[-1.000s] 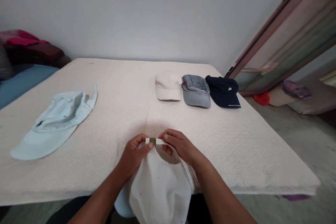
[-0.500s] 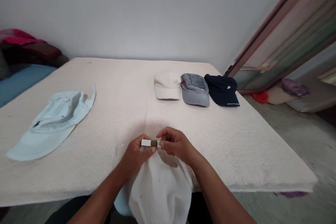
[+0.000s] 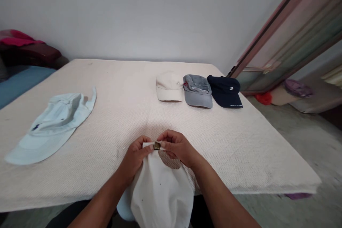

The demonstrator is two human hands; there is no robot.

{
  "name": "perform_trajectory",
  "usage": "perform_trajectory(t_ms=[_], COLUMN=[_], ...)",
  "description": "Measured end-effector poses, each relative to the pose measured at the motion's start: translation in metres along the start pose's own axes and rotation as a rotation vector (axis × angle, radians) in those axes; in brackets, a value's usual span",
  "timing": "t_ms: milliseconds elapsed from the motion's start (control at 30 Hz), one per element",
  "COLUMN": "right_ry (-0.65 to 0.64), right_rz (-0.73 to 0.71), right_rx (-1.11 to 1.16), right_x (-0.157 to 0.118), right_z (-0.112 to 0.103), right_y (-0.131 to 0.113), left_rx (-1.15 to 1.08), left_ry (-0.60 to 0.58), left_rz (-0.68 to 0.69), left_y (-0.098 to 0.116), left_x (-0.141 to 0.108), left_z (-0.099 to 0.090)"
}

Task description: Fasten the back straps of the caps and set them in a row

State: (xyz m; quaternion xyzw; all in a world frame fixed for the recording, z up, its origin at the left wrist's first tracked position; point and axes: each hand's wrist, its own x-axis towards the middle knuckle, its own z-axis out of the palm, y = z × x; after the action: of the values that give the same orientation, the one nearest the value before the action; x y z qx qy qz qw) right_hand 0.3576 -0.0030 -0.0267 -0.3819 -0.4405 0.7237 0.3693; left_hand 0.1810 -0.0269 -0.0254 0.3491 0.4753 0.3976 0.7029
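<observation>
A white cap hangs at the table's front edge with its back strap uppermost. On that strap sits a small brass-coloured buckle. My left hand pinches the strap at the buckle's left side, thumb pressed on its edge. From the right, my right hand grips the strap between thumb and fingers close to the buckle. Below the strap, the cap's rear opening shows the table cloth through it. Part of a pale blue brim shows at the cap's lower left.
A pale blue cap lies at the left of the cloth-covered table. At the back right are a cream cap, a grey cap and a navy cap in a row. A wall stands behind the table.
The buckle has tilted and its face looks different, with the left thumb now on its edge. Less of the strap's left end shows. Both hands stay at nearly the same place.
</observation>
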Motion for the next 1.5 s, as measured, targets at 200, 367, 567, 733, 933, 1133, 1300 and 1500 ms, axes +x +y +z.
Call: perform_trajectory(t_ms=[200, 367, 567, 733, 933, 1133, 1300, 1500], right_ry=[0.015, 0.033, 0.007, -0.029, 0.033, 0.032, 0.043, 0.061], right_rz=[-0.009, -0.010, -0.005, -0.017, -0.043, -0.041, -0.042, -0.058], right_rx=[0.000, -0.022, -0.013, 0.046, 0.020, -0.042, -0.086, -0.106], right_x=[0.0010, 0.0031, 0.0037, 0.0009, 0.0008, 0.0025, 0.0024, 0.0010], right_z=[0.0020, 0.0046, 0.0055, 0.0016, 0.0057, 0.0088, 0.0092, 0.0078], right_y=[-0.0001, 0.0009, 0.0031, 0.0026, 0.0028, 0.0035, 0.0043, 0.0011], left_rx=[0.052, 0.092, 0.064, 0.038, 0.120, 0.128, 0.036, -0.006], left_ry=[-0.011, -0.018, -0.032, -0.018, 0.009, 0.018, 0.027, 0.042], left_rz=[-0.001, 0.039, 0.029, -0.001, 0.040, 0.032, -0.030, -0.042], left_y=[0.0001, 0.0045, 0.0045, 0.0020, 0.0024, 0.0040, 0.0046, 0.0043], left_x=[-0.0011, -0.0055, -0.0045, -0.0029, -0.0018, -0.0028, -0.0035, -0.0027], left_z=[-0.0023, -0.0010, 0.0016, 0.0012, 0.0004, 0.0010, 0.0012, 0.0000])
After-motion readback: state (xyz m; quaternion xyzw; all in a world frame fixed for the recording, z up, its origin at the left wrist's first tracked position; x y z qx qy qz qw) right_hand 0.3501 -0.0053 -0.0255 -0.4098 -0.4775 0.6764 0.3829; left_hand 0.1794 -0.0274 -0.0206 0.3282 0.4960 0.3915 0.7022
